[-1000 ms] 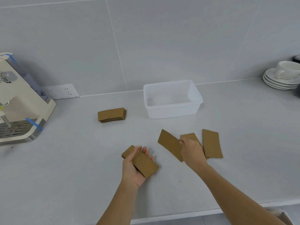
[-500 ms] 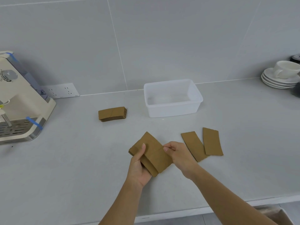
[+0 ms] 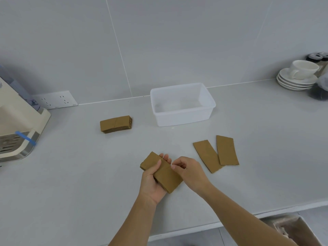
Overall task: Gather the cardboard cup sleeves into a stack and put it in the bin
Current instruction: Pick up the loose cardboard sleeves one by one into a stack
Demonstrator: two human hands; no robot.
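Note:
My left hand holds a small stack of brown cardboard sleeves above the counter, thumb on top. My right hand touches the stack's right edge with curled fingers. Two loose sleeves lie flat to the right, one angled and one more upright, slightly overlapping. A separate neat stack of sleeves rests further back on the left. The clear plastic bin stands empty behind the hands, near the wall.
A cream coffee machine occupies the left edge. A wall socket sits low on the tiled wall. Stacked saucers with a white cup stand at the back right. Below the counter's front edge, a box shows at the lower right.
My right hand carried a loose sleeve from the right pile to my left hand and laid it on the held stack. Now both hands are at the stack and it looks squared up.

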